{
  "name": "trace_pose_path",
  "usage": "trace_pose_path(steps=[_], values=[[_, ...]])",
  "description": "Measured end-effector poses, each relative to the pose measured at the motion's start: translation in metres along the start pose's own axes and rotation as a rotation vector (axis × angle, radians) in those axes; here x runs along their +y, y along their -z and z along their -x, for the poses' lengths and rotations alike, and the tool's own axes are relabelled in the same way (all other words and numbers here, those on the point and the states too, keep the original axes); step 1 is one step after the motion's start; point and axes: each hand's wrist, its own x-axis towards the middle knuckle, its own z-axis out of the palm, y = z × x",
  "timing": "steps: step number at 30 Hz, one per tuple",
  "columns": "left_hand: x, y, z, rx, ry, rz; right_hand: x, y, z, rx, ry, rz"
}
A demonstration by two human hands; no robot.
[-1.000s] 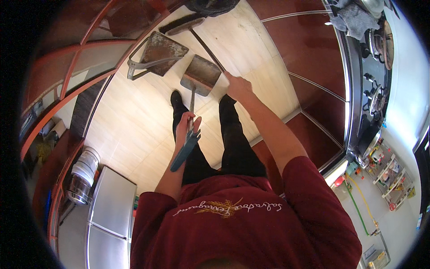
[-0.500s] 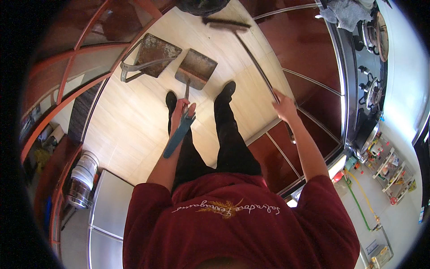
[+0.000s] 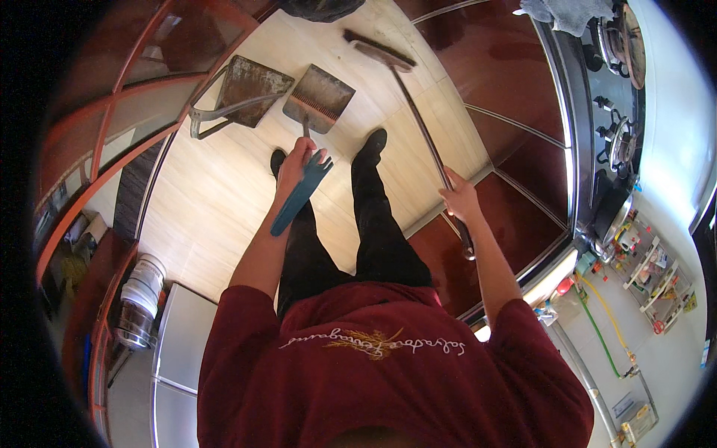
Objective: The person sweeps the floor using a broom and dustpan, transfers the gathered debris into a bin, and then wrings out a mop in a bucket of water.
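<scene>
My left hand [image 3: 297, 159] is closed around the thin handle of a worn metal dustpan [image 3: 323, 95], which has a comb-like row of teeth along its near edge. A flat blue-green piece [image 3: 301, 196] with a notched end rises over my left wrist; whether it belongs to the handle, I cannot tell. My right hand [image 3: 461, 200] grips the long dark pole of a broom [image 3: 415, 113], whose end sticks out below my fingers. Ahead, the broom head [image 3: 384, 55] is at the pale floor, to the right of the dustpan and apart from it.
Left of the dustpan lies a rusty square metal pan [image 3: 250, 88] with a grey bent frame. A black bag-like thing [image 3: 328, 7] is at the far edge. Dark red cabinets [image 3: 500, 67] and a gas stove [image 3: 618, 142] line the right; red-framed glass panels [image 3: 160, 93] stand left.
My right hand has come nearer and slightly left, drawing the broom pole with it. The dustpan has shifted slightly farther away and left; the camera view has also moved a little.
</scene>
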Motion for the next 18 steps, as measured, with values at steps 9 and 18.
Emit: trace_pose_path(steps=[9, 18], values=[[0.001, 0.002, -0.013, -0.062, 0.070, -0.104, -0.026, -0.033, -0.027, 0.033, -0.116, -0.453], [0.018, -0.005, -0.023, -0.067, 0.071, -0.167, -0.024, -0.073, 0.013, -0.145, 0.068, 0.144]])
